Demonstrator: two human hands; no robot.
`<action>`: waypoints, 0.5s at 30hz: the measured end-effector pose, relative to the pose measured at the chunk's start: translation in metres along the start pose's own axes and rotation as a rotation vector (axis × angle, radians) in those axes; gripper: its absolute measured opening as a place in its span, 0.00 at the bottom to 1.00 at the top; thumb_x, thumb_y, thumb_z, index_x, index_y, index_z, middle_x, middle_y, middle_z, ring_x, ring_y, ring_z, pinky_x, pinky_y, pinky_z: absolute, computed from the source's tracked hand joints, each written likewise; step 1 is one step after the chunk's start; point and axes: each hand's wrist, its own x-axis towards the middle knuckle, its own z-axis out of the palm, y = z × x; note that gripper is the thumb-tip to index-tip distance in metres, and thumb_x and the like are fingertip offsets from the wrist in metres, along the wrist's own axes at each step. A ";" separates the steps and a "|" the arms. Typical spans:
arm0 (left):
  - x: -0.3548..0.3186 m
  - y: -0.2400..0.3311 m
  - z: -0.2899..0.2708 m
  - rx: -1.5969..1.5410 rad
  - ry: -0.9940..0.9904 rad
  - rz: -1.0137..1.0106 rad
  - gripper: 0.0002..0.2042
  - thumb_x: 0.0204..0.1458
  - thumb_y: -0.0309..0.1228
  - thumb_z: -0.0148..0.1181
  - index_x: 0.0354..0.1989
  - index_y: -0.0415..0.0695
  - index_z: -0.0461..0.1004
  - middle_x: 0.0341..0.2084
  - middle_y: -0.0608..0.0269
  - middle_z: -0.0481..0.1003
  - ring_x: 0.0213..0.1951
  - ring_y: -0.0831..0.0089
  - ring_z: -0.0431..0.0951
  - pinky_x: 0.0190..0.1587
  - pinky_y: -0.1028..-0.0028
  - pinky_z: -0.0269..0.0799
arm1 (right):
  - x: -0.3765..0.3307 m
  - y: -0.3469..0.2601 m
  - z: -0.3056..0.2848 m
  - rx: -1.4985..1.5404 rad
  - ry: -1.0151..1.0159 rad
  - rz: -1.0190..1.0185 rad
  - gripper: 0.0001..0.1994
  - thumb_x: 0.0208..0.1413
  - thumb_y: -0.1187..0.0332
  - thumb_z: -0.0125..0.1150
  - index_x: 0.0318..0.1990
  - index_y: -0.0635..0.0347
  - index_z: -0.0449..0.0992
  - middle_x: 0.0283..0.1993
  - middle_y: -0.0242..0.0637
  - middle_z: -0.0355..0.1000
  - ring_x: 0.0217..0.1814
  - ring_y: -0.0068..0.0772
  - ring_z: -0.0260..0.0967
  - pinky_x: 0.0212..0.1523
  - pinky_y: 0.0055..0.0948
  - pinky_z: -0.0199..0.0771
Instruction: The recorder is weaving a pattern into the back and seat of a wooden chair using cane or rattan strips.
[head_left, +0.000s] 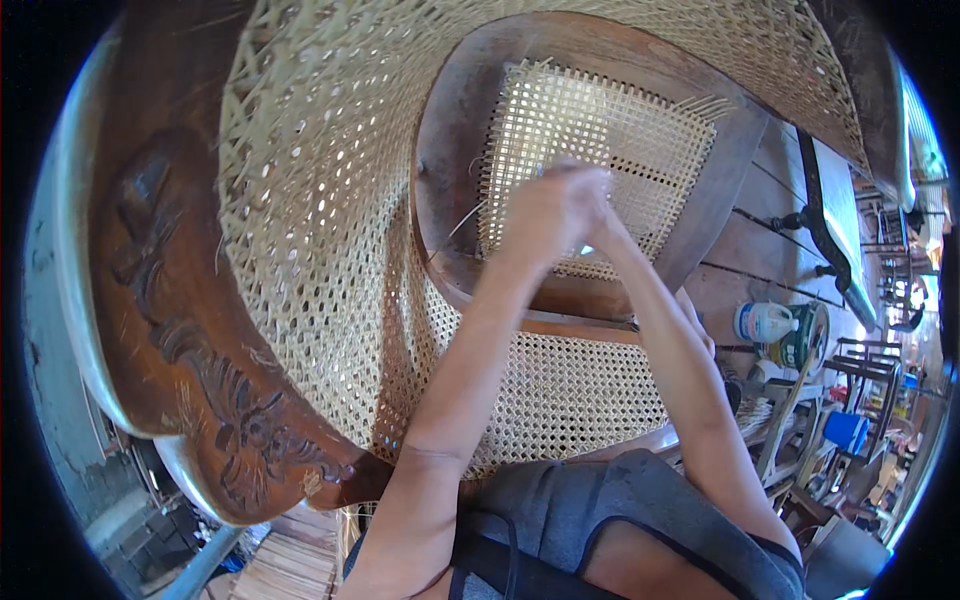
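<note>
My left hand [545, 210] and my right hand [591, 190] meet over a wooden seat frame [450, 110], above its woven cane panel [660, 140]. Motion blurs both. The left looks closed, its fingers curled around something I cannot make out; the right hand's fingers are smeared and partly hidden behind the left. Along the panel's edges, cane ends stick up, with longer loose ones at the upper right corner. A thin loose strand [462, 224] curves out to the left of the panel. Dark gaps cross the weave just right of my hands.
A large curved cane back [310, 190] with a carved wooden rim [230, 390] wraps around the left. More cane [580, 390] lies below the frame. To the right stand a white jug [768, 322], a dark green bucket [806, 335], a blue container [847, 431] and wooden furniture.
</note>
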 end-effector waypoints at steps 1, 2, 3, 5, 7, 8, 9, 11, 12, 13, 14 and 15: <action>-0.007 -0.029 -0.022 0.010 0.114 -0.094 0.09 0.57 0.37 0.59 0.42 0.54 0.80 0.37 0.64 0.79 0.36 0.65 0.81 0.42 0.67 0.76 | 0.005 -0.015 0.000 -0.320 -0.053 0.268 0.11 0.64 0.64 0.47 0.43 0.61 0.71 0.31 0.34 0.71 0.34 0.27 0.71 0.34 0.34 0.74; -0.010 -0.057 -0.040 0.152 0.143 -0.174 0.09 0.57 0.37 0.60 0.42 0.53 0.81 0.36 0.61 0.80 0.36 0.63 0.81 0.41 0.68 0.76 | 0.008 -0.036 -0.002 -0.652 -0.100 0.540 0.11 0.65 0.63 0.47 0.40 0.61 0.72 0.26 0.33 0.70 0.29 0.27 0.72 0.32 0.34 0.74; -0.012 -0.082 -0.046 0.180 0.163 -0.165 0.09 0.56 0.38 0.61 0.41 0.50 0.81 0.35 0.57 0.80 0.37 0.63 0.81 0.40 0.68 0.75 | 0.009 -0.059 0.001 -0.541 -0.107 0.639 0.13 0.65 0.64 0.44 0.44 0.65 0.70 0.29 0.50 0.74 0.32 0.47 0.77 0.38 0.46 0.76; -0.015 -0.108 -0.041 0.180 0.166 -0.126 0.10 0.56 0.38 0.61 0.41 0.47 0.81 0.34 0.56 0.80 0.36 0.64 0.80 0.39 0.68 0.74 | 0.013 -0.058 0.001 -0.773 -0.163 0.504 0.11 0.65 0.66 0.44 0.44 0.65 0.70 0.30 0.51 0.75 0.33 0.47 0.77 0.37 0.46 0.76; -0.016 -0.121 -0.027 0.028 0.183 -0.082 0.11 0.56 0.36 0.62 0.38 0.41 0.80 0.29 0.54 0.79 0.32 0.66 0.80 0.37 0.70 0.73 | 0.024 -0.068 0.013 -1.075 -0.269 0.412 0.10 0.63 0.71 0.44 0.42 0.67 0.72 0.33 0.53 0.76 0.36 0.46 0.78 0.37 0.43 0.78; -0.017 -0.121 -0.026 0.026 0.181 -0.085 0.11 0.56 0.36 0.62 0.38 0.41 0.80 0.29 0.54 0.79 0.32 0.66 0.80 0.37 0.70 0.73 | 0.028 -0.070 0.019 -1.076 -0.271 0.416 0.10 0.63 0.71 0.44 0.42 0.67 0.72 0.33 0.53 0.76 0.36 0.46 0.78 0.37 0.43 0.78; -0.018 -0.122 -0.025 0.011 0.170 -0.083 0.10 0.55 0.35 0.62 0.37 0.41 0.80 0.29 0.55 0.79 0.31 0.67 0.79 0.36 0.70 0.72 | 0.032 -0.070 0.022 -1.157 -0.307 0.457 0.10 0.61 0.72 0.45 0.41 0.67 0.73 0.34 0.53 0.76 0.36 0.47 0.78 0.39 0.43 0.78; -0.020 -0.122 -0.026 -0.005 0.167 -0.091 0.09 0.55 0.34 0.62 0.37 0.41 0.81 0.28 0.56 0.78 0.31 0.68 0.79 0.36 0.70 0.72 | 0.035 -0.072 0.029 -1.239 -0.356 0.495 0.10 0.60 0.73 0.46 0.40 0.68 0.75 0.34 0.54 0.76 0.37 0.48 0.78 0.40 0.43 0.78; -0.020 -0.122 -0.025 0.002 0.179 -0.128 0.09 0.53 0.34 0.63 0.36 0.41 0.81 0.28 0.57 0.78 0.31 0.69 0.79 0.36 0.71 0.72 | 0.036 -0.073 0.031 -1.239 -0.322 0.473 0.09 0.57 0.74 0.48 0.38 0.68 0.76 0.36 0.56 0.76 0.39 0.54 0.77 0.42 0.47 0.77; -0.022 -0.122 -0.026 0.011 0.190 -0.169 0.09 0.52 0.34 0.63 0.36 0.42 0.81 0.28 0.58 0.77 0.31 0.70 0.79 0.36 0.71 0.72 | 0.035 -0.074 0.036 -1.235 -0.292 0.452 0.09 0.54 0.75 0.51 0.36 0.69 0.77 0.37 0.59 0.76 0.41 0.60 0.76 0.45 0.51 0.75; -0.025 -0.123 -0.027 0.011 0.195 -0.180 0.09 0.52 0.34 0.63 0.36 0.42 0.81 0.28 0.58 0.77 0.31 0.70 0.79 0.36 0.71 0.72 | 0.036 -0.074 0.041 -1.234 -0.304 0.452 0.09 0.54 0.75 0.51 0.36 0.69 0.77 0.37 0.59 0.76 0.41 0.60 0.76 0.45 0.51 0.75; -0.027 -0.124 -0.027 0.014 0.228 -0.241 0.09 0.50 0.35 0.63 0.34 0.43 0.80 0.29 0.57 0.77 0.31 0.65 0.79 0.36 0.69 0.73 | 0.037 -0.075 0.046 -1.224 -0.279 0.396 0.08 0.52 0.75 0.51 0.35 0.68 0.77 0.38 0.59 0.75 0.42 0.60 0.76 0.45 0.51 0.75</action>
